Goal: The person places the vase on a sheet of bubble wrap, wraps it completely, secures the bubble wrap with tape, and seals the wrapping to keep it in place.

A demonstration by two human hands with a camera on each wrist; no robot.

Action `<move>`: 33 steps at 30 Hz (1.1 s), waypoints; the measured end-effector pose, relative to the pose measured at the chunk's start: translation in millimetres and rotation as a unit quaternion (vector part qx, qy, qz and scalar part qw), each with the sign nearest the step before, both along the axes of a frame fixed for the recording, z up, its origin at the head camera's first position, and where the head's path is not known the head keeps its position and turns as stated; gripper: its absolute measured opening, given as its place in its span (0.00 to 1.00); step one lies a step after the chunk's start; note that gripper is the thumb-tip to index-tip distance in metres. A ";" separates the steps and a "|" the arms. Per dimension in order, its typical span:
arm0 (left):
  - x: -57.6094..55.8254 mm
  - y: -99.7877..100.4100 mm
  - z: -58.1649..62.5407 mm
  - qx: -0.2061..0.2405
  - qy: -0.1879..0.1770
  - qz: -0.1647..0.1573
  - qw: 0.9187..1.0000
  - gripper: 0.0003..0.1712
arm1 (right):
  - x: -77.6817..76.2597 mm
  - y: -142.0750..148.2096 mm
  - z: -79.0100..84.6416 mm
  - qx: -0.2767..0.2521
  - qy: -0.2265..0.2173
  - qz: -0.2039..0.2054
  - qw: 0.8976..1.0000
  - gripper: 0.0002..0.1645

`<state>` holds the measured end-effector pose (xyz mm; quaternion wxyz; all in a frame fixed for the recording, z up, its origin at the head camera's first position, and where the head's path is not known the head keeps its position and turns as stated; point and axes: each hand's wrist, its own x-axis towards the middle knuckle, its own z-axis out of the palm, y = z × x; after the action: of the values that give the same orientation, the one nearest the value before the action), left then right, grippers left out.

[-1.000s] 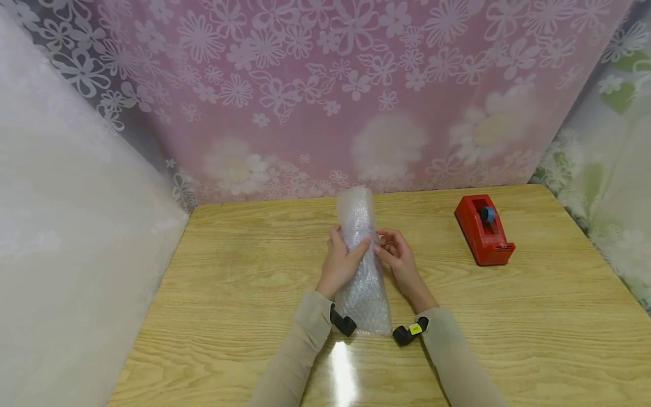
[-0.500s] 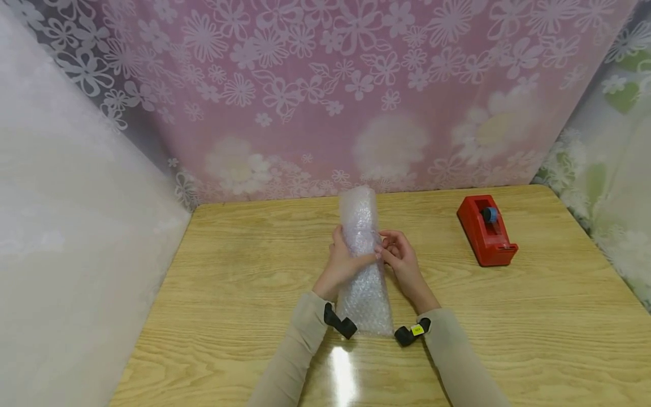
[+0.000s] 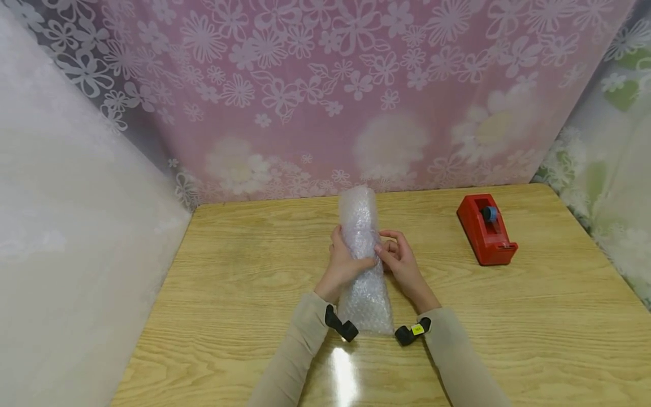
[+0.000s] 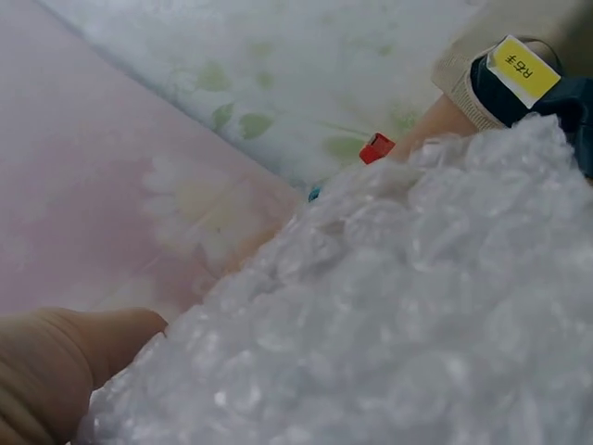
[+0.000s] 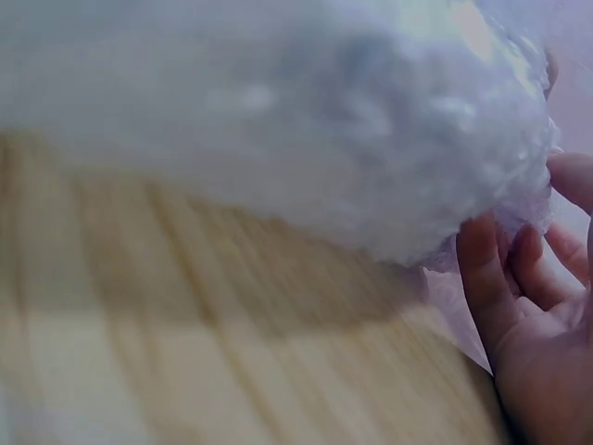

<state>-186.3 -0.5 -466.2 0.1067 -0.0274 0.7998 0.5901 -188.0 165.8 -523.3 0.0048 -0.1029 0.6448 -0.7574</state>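
A long bundle of bubble wrap [image 3: 365, 302] lies lengthwise in the middle of the table; whatever is inside cannot be made out. From its left side my left hand [image 3: 339, 270] grips it, thumb laid across the top and the other fingers partly hidden. My right hand [image 3: 404, 264] pinches the bundle's right edge between thumb and index finger. Close up in the left wrist view, the bubbled film [image 4: 352, 324] covers most of the picture. The right wrist view shows the right fingers [image 5: 480, 260] at the end of the wrap, against its edge.
To the right stands a red tape dispenser [image 3: 483, 226] with a blue-cored roll in it. The wood-grain table [image 3: 244, 271] meets a pink flowered curtain [image 3: 305, 124] at its back edge, with pale sheets hanging at both sides.
My left thumb has shifted down and right across the wrap, then back slightly. The right hand stays at the edge with little movement, and the bundle keeps its place.
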 end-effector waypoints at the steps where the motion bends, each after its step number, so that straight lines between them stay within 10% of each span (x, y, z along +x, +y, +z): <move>1: 0.6 -0.1 -0.4 -0.001 0.000 0.002 1.000 0.68 | 0.2 -0.1 0.0 0.001 -0.001 0.003 1.000 0.26; 19: 43.8 -18.4 10.6 0.006 0.014 -0.048 0.999 0.58 | 5.3 1.2 2.7 0.006 -0.020 -0.038 0.999 0.22; 33: 83.9 -37.1 9.3 0.061 -0.032 -0.117 0.991 0.53 | 45.9 9.3 18.5 0.161 -0.044 0.014 0.986 0.27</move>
<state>-102.4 -37.6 -456.9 0.2020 0.0546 0.7561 0.6202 -142.1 175.1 -504.8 0.0600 -0.0768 0.7558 -0.6476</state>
